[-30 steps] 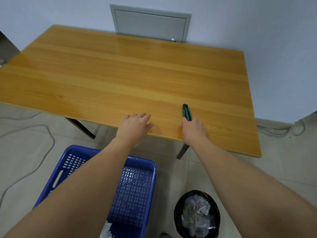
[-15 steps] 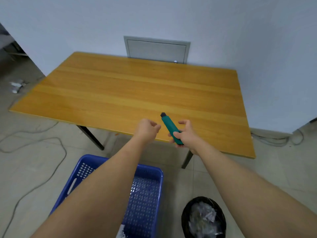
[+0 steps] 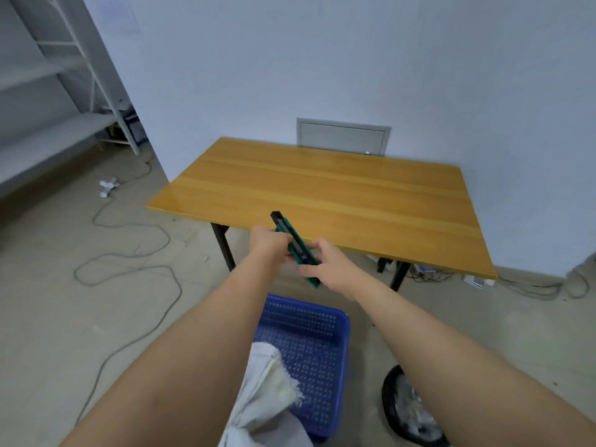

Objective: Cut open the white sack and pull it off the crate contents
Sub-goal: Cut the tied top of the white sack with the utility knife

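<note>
While both hands are gripping the green utility knife (image 3: 295, 245), the white sack (image 3: 264, 391) is lying below them.
The left hand (image 3: 269, 245) and right hand (image 3: 329, 266) are closing on the knife above the blue crate (image 3: 322, 321), where the sack is sitting.

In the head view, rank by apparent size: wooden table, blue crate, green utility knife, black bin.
1. wooden table
2. blue crate
3. black bin, partly cut off by the frame, so unsure
4. green utility knife

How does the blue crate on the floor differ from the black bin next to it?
The blue crate is rectangular with perforated walls; the black bin is round and solid-sided. The blue crate holds a white sack; the black bin holds crumpled, pale rubbish. The blue crate looks larger than the black bin. Both stand open-topped on the floor.
</note>
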